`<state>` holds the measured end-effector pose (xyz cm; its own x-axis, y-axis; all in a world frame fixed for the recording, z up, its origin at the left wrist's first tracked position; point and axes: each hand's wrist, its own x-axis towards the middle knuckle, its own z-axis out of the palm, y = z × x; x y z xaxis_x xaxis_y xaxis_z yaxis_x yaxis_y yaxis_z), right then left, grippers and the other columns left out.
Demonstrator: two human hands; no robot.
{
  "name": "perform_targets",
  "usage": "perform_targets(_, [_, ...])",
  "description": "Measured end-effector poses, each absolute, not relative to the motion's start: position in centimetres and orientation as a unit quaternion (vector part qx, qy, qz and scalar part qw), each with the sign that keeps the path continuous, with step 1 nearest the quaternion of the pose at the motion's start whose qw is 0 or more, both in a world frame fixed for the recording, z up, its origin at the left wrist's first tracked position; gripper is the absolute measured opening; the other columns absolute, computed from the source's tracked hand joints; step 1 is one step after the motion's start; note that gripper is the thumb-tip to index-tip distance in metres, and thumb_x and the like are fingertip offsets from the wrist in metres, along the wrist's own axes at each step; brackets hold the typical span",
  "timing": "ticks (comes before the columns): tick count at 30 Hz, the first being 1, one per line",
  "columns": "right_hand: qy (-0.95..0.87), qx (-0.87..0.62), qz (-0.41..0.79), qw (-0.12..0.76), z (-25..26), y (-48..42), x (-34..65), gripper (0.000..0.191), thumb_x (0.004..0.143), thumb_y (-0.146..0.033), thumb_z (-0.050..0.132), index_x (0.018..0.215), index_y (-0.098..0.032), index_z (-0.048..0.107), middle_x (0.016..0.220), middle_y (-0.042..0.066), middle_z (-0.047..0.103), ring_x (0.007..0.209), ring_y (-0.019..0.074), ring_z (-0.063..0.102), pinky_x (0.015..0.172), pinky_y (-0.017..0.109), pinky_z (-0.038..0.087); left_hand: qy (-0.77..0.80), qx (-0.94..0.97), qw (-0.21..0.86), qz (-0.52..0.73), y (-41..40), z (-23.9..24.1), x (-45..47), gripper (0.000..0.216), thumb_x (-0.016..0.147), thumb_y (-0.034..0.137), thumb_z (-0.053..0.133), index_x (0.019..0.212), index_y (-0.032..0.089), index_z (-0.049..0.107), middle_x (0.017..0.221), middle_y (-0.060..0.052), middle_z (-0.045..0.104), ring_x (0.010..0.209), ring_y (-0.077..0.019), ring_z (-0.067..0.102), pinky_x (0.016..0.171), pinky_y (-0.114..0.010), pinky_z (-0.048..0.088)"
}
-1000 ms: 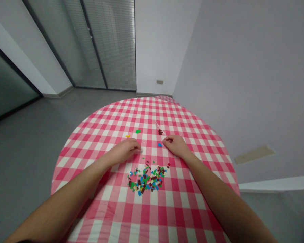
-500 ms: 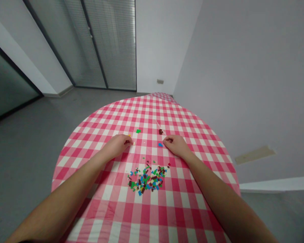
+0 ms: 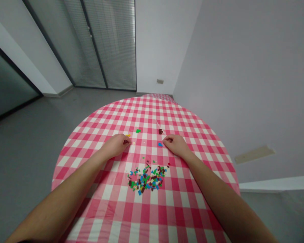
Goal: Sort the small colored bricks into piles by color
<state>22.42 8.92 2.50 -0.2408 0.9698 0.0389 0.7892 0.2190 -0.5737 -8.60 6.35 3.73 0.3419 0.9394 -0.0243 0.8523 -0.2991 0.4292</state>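
On the checked tablecloth, my left hand [image 3: 119, 143] rests with its fingers pinched together; what may be between them is too small to make out. A cream piece [image 3: 134, 143] lies just right of its fingertips, and yellow pieces [image 3: 128, 135] show behind its knuckles. My right hand [image 3: 177, 145] has its fingers curled closed beside a small cluster of blue bricks [image 3: 160, 144]. Anything inside that grip is hidden. Beyond the hands lie green bricks [image 3: 138, 131] on the left and dark brown bricks [image 3: 160, 131] on the right.
A loose pile of small toy bricks [image 3: 147, 180] in green, blue, brown and cream spreads nearer to me, between my forearms. One red piece [image 3: 169, 164] sits at its right. The round table wears a red-and-white checked cloth [image 3: 152, 222]. Beyond stand walls and a glass partition [image 3: 111, 44].
My left hand has shifted slightly left, away from the cream piece, and more of the yellow pieces now shows. My right hand stays beside the blue bricks.
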Motion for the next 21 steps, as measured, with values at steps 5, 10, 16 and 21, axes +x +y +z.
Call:
perform_targets(5, [-0.756,-0.581,0.227,0.198,2.42,9.00,22.40,0.020,0.085,-0.028,0.060,0.081,-0.018,0.077,0.080,0.007,0.076,0.071,0.0188,0.065,0.060,0.027,0.039,0.552,0.798,0.190,0.150,6.48,3.40,-8.38,0.024,0.082,0.021,0.053,0.084,0.023,0.077,0.091,-0.008,0.077,0.081,-0.0231,0.069,0.070,-0.031,0.049])
perform_targets(10, [-0.758,-0.580,0.224,0.197,2.34,9.03,22.45,0.020,0.086,-0.028,0.060,0.081,-0.018,0.077,0.080,0.007,0.076,0.071,0.0184,0.065,0.060,0.027,0.039,0.556,0.793,0.193,0.160,6.46,3.49,-7.90,0.023,0.084,0.025,0.055,0.086,0.021,0.078,0.093,-0.010,0.077,0.084,-0.0253,0.068,0.076,-0.035,0.049])
perform_targets(16, [-0.755,-0.581,0.228,0.199,2.41,8.96,22.48,0.019,0.086,-0.027,0.061,0.080,-0.018,0.077,0.078,0.006,0.075,0.069,0.0180,0.065,0.059,0.027,0.040,0.562,0.790,0.188,0.158,6.46,3.26,-7.81,0.023,0.087,0.028,0.055,0.088,0.020,0.077,0.094,-0.011,0.076,0.084,-0.0254,0.067,0.077,-0.036,0.049])
perform_targets(21, [-0.754,-0.582,0.233,0.197,2.68,8.86,22.38,0.018,0.085,-0.026,0.061,0.081,-0.018,0.077,0.080,0.007,0.076,0.070,0.0184,0.066,0.060,0.027,0.040,0.567,0.789,0.178,0.155,6.50,3.23,-7.90,0.022,0.087,0.031,0.056,0.086,0.022,0.076,0.091,-0.009,0.076,0.081,-0.0237,0.067,0.073,-0.034,0.048])
